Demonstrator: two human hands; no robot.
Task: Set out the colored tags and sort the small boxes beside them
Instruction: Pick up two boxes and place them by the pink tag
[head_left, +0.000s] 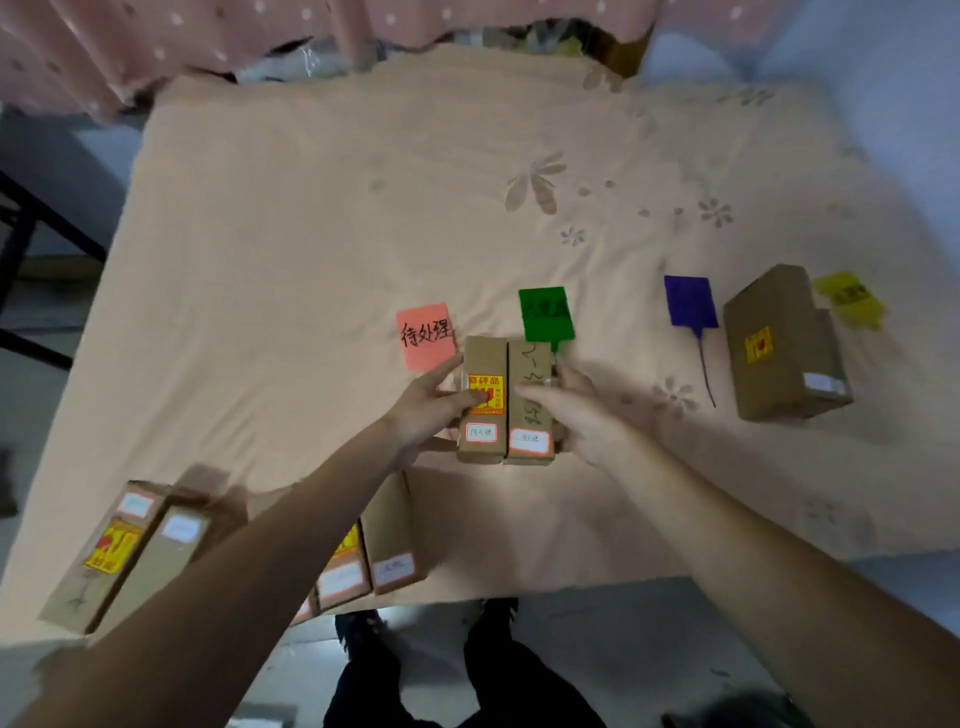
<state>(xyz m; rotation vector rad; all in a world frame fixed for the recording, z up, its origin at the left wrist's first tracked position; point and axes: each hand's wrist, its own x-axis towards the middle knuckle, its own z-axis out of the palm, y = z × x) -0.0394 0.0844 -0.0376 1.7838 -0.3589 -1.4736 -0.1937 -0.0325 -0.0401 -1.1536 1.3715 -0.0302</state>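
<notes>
Two boxes squared up between pink and green tags

Both hands press a pair of small boxes (506, 400) together on the cloth-covered worktop (311, 234): left hand (426, 410) with fingers curled on the left box's side, right hand (576, 415) cupping the right one. They sit just below the pink tag (426, 335) and green tag (545, 313). Light, stiff cardboard, I'd judge; the yellow sticker looks like a fragile warning, so holding the long side faces seems wisest.
</notes>
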